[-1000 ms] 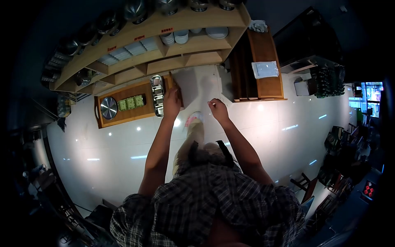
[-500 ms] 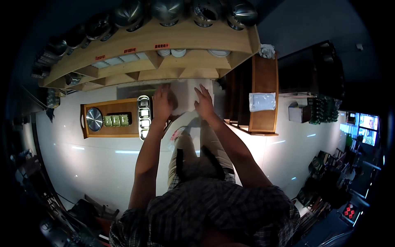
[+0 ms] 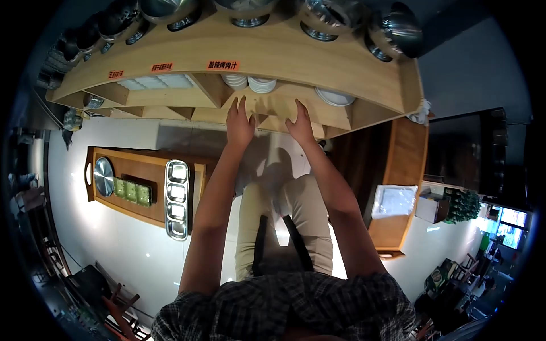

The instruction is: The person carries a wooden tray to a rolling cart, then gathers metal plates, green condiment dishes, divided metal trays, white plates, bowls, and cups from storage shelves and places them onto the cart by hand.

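My left hand [image 3: 241, 124] is raised with its fingers apart and holds nothing, just below two stacks of white bowls [image 3: 262, 84] in the wooden shelf [image 3: 165, 54]. To its right my right hand [image 3: 301, 122] also has its fingers spread, with nothing in it. White plates [image 3: 335, 96] lie in the shelf compartment up and to the right of that hand. Neither hand visibly touches the bowls or plates.
Metal vessels [image 3: 250, 8] line the shelf top. At left, a wooden cart [image 3: 156, 211] bears a round metal lid [image 3: 104, 177], green containers [image 3: 132, 191] and a four-part steel tray [image 3: 177, 199]. A wooden cabinet [image 3: 405, 156] at right carries a clear-wrapped packet [image 3: 394, 201].
The shelf is nearer and larger in view. Both hands have moved to its front edge, and my right hand has opened from a closed pose. The left cart has shifted left in view.
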